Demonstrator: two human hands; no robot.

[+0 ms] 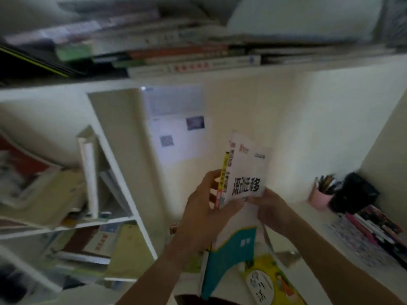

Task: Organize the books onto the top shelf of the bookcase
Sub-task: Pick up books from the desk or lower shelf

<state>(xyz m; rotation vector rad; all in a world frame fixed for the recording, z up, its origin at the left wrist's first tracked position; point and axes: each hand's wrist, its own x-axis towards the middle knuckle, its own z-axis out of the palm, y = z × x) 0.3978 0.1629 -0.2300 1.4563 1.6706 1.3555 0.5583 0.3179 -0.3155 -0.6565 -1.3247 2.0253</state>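
Both hands gripping books (244, 172), left hand (201, 208) curled round spines, right hand (272, 211) pinching white cover's lower corner, top shelf (308, 69) well above hands

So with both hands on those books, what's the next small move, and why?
Probably lift the books toward the top shelf: both the left hand and right hand grip them upright, well below the shelf, where books already lie stacked.

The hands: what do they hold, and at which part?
Both hands, left hand and right hand, hold upright books at their lower end, one hand on each side.
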